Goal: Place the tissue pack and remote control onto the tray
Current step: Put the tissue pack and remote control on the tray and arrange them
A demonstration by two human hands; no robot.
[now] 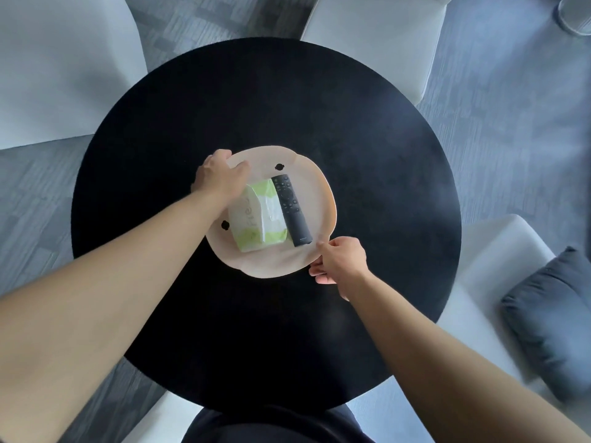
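Tissue pack [258, 215] and remote control [291, 210] lie side by side, touching, on the beige tray [319, 190] on the round black surface [224, 91]. Left hand [219, 178] has its grip closed on the tray's far-left rim. Right hand [342, 262] pinches the near-right rim.

I seem to be in a lounge or office sitting area: a round black table [265, 100] ringed by pale upholstered armchairs [377, 36], one with a dark grey cushion [550, 318], on grey patterned carpet [505, 129].
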